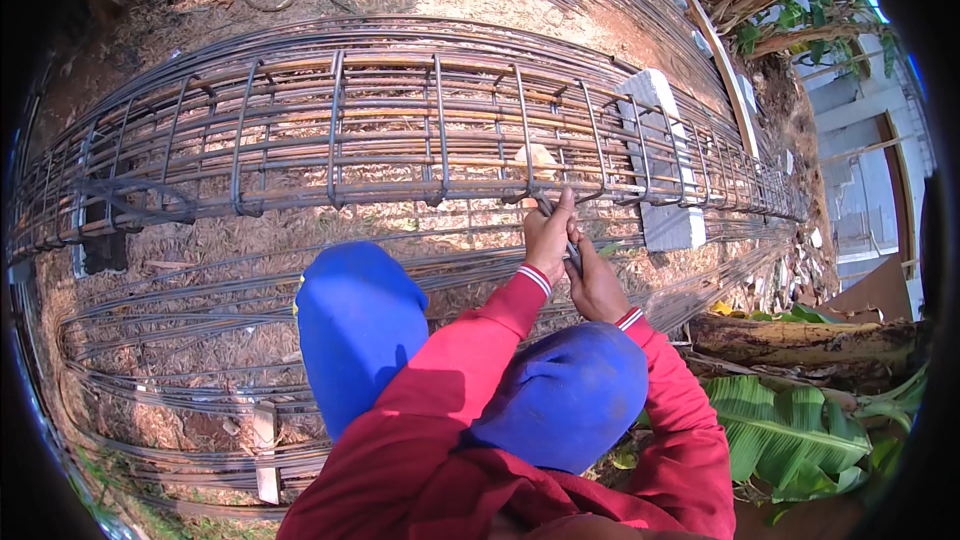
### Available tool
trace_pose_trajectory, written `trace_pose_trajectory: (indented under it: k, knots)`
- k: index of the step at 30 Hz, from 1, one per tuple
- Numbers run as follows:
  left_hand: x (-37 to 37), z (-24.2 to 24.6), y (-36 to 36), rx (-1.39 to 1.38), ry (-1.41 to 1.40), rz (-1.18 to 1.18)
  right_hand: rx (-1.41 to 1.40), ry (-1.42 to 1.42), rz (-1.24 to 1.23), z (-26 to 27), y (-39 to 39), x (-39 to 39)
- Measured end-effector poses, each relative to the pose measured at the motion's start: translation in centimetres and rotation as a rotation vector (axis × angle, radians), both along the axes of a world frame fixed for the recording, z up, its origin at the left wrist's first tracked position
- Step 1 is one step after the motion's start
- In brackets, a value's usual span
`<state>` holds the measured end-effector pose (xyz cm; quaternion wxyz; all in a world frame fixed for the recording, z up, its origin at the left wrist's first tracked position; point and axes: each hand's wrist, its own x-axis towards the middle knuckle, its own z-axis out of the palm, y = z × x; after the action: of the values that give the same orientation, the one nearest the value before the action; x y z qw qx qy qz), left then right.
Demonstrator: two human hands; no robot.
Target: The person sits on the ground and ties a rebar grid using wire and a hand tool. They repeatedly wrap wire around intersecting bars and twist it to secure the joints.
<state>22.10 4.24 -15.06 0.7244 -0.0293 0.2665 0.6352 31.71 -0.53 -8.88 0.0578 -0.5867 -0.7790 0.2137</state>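
Observation:
A long rebar cage with square stirrups runs across the view in front of my knees. My left hand grips the upper part of a dark metal hand tool, likely end-cutting pincers, with the thumb pointing up along it. Just below, my right hand is closed around the tool's lower end. Its head touches or nearly touches the cage's near bottom bar, close to a stirrup; the fingers hide most of the tool. A loose bundle of thin tie wire hangs on the cage at the left.
A grey concrete block stands beneath the cage at the right, and a dark block at the left. Bent rebar lengths lie around my legs. A wooden piece and banana leaves are nearer me.

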Motion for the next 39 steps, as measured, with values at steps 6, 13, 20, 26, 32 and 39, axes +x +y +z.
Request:
trace_pose_trajectory:
  k: [6, 13, 20, 26, 32, 39]
  knots:
    - [-1.5, -2.4, -0.3, 0.279, -0.483, -0.170, -0.441, 0.296, -0.031, 3.0, 1.2, 0.5]
    - [-3.5, -5.2, 0.5, 0.512, -0.336, -0.394, -0.263, 0.568, -0.301, -4.5, -2.3, -1.6]
    - [-3.5, -2.8, 0.3, 0.330, -0.219, -0.408, -0.644, 0.663, -0.268, -1.4, -2.8, 3.2]
    - [-2.5, -1.3, 0.1, 0.272, -0.115, -0.262, -0.622, 0.795, -0.370, 1.3, -7.5, 7.6]
    - [-2.8, -1.0, -0.1, 0.225, -0.177, -0.263, -0.201, 0.228, -0.320, 6.0, -9.9, 10.8]
    - [-1.8, 0.0, 0.2, 0.044, -0.145, -0.185, 0.194, -0.153, 0.031, 8.2, -6.0, 5.8]
